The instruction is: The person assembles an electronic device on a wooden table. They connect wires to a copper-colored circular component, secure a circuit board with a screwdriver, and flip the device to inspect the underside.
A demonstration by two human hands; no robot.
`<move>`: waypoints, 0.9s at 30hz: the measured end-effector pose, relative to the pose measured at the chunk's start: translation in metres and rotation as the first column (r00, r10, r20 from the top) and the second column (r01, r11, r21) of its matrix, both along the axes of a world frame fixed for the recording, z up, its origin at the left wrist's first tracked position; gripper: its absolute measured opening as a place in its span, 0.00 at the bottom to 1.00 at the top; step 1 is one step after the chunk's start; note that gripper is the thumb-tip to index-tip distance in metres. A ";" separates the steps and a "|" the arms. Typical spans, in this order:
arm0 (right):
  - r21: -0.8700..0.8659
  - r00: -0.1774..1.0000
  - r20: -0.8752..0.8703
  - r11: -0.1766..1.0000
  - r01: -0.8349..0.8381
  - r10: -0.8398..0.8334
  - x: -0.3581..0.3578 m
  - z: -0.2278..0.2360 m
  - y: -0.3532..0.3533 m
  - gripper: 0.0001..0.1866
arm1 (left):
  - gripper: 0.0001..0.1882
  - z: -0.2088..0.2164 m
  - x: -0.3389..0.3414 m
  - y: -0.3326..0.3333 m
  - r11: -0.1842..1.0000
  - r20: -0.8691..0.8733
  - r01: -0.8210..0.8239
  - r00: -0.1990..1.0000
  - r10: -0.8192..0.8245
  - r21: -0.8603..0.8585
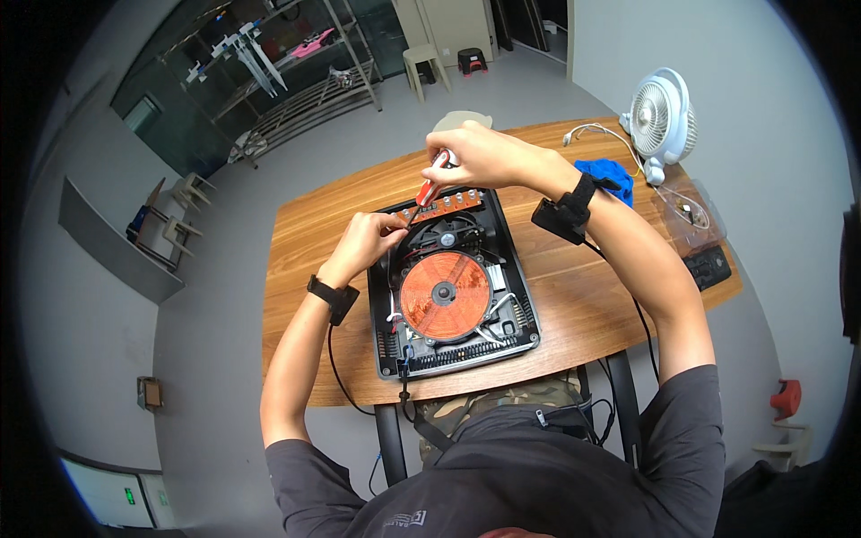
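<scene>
An opened induction cooker (529, 314) lies on the table with its round copper coil (446, 321) exposed. Behind the coil sit a black cooling fan (447, 239) and an orange circuit board (448, 206) with a row of buttons. My right hand (475, 157) grips the red and white handle of a screwdriver (429, 190), tilted so its shaft runs down toward the board's left end. Beside the screwdriver's tip, my left hand (366, 240) has its fingers pinched together at the cooker's far left. What those fingertips hold, if anything, is too small to see.
The wooden table (314, 235) carries a blue cloth (606, 179), a white fan (662, 121), a clear plastic box (686, 220) and a black object (708, 267) on its right side. A stool (462, 119) stands past the far edge. Cables hang from both wristbands.
</scene>
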State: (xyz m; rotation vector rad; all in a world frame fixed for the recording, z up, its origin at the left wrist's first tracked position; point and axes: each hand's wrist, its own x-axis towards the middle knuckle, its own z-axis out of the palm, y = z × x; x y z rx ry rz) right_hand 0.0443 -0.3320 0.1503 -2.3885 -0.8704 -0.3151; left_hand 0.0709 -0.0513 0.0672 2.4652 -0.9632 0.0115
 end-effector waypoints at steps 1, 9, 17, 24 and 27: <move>0.001 1.000 0.004 1.000 -0.004 0.004 0.001 -0.001 -0.001 0.22 | 0.10 0.001 0.000 -0.001 1.000 0.001 0.002 1.000 -0.002 0.000; 0.043 1.000 -0.017 0.999 -0.001 0.001 0.004 -0.008 -0.005 0.22 | 0.10 -0.010 0.006 -0.001 1.000 -0.006 0.001 1.000 -0.002 -0.031; 0.082 1.000 -0.003 0.997 -0.009 0.010 0.004 -0.010 -0.009 0.26 | 0.11 -0.003 0.003 -0.007 1.000 -0.009 -0.016 1.000 0.016 -0.009; 0.078 1.000 -0.013 0.997 0.003 -0.002 0.004 -0.013 -0.010 0.24 | 0.10 0.002 0.000 -0.008 0.998 -0.067 -0.058 0.996 0.060 0.032; 0.075 1.000 -0.009 0.997 0.010 -0.009 0.005 -0.016 -0.010 0.22 | 0.10 0.002 0.000 -0.008 0.995 -0.089 -0.079 0.992 0.084 0.053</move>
